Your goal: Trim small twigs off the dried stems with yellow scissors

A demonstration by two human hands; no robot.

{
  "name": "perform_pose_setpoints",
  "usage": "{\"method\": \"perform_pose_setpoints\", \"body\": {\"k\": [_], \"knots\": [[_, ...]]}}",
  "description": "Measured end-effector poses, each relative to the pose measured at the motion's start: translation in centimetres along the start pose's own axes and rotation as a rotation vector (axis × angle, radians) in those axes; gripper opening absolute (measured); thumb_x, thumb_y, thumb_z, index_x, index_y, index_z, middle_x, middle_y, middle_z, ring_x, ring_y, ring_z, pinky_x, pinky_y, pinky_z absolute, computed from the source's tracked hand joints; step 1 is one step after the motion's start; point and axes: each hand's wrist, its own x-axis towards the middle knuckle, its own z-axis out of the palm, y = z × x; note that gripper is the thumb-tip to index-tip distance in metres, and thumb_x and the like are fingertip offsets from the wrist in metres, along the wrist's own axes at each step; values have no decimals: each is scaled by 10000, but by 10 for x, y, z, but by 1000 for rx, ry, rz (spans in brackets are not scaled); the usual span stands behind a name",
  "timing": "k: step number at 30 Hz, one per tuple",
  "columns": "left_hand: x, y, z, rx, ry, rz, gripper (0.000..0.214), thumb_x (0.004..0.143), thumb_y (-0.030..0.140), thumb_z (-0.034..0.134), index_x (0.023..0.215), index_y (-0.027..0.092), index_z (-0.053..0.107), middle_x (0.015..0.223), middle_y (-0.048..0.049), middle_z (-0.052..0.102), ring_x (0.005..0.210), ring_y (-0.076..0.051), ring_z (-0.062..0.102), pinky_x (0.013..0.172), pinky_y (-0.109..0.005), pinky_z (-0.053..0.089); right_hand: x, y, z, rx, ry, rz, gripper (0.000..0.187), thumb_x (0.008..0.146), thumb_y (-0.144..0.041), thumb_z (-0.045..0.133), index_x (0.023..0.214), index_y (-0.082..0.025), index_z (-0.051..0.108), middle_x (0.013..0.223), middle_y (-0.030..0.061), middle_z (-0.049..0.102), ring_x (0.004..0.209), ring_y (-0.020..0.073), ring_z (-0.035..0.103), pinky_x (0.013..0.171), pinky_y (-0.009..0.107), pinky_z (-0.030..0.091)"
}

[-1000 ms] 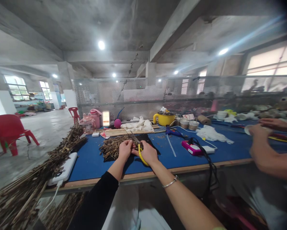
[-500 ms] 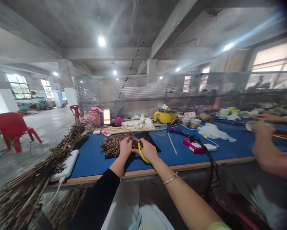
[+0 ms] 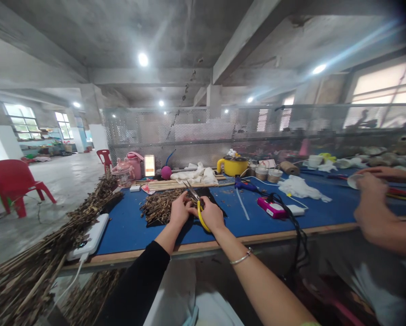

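Observation:
My right hand [image 3: 212, 214] grips scissors with yellow handles [image 3: 202, 218], and their metal blades [image 3: 192, 190] point away and to the left, slightly apart. Close beside it, my left hand [image 3: 179, 211] has its fingers bent together at the edge of a pile of dried brown plant pieces [image 3: 158, 206]. What those fingers pinch is too small and hidden to make out. The pile lies on a black sheet [image 3: 210, 195], which spreads under both hands on the blue tabletop [image 3: 135, 233].
Long dried stems [image 3: 50, 249] and a white power bank [image 3: 93, 237] lie at the left edge. Behind are wooden sticks [image 3: 162, 186], a yellow pot [image 3: 236, 166] and a blue glue gun [image 3: 245, 184]. A magenta box [image 3: 271, 208] with cables sits right, near a co-worker's hands [image 3: 372, 185].
The scissors have tilted up a little, and both blades now show more clearly and farther apart. My left hand has shifted slightly. The view has turned a little to the right.

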Motion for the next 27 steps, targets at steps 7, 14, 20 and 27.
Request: {"method": "perform_pose_setpoints", "body": {"k": [7, 14, 20, 27], "knots": [[19, -1, -56, 313, -104, 106, 269, 752, 253, 514, 964, 149, 642, 926, -74, 659, 853, -163, 584, 803, -255, 412, 3, 6, 2, 66, 92, 71, 500, 706, -584, 503, 1070, -241, 492, 800, 51, 648, 754, 200, 605, 579, 232, 333], [48, -12, -136, 779, -431, 59, 181, 631, 230, 585, 765, 169, 691, 727, -35, 664, 709, -161, 589, 667, -219, 415, 4, 8, 3, 92, 139, 73, 482, 710, -589, 495, 1041, -239, 507, 761, 42, 642, 721, 190, 598, 540, 224, 308], [36, -20, -129, 921, -478, -45, 238, 591, 258, 621, 821, 220, 668, 848, -49, 659, 789, -179, 590, 672, -226, 421, 5, 12, 8, 96, 151, 56, 473, 708, -578, 507, 1044, -246, 503, 747, 33, 637, 695, 183, 589, 538, 220, 305], [12, -10, -127, 861, -495, -63, 152, 593, 225, 614, 730, 207, 677, 784, -75, 657, 770, -203, 602, 711, -263, 439, 6, 12, 8, 117, 129, 59, 491, 706, -566, 515, 1064, -231, 494, 756, 37, 640, 719, 196, 599, 552, 225, 310]]}}
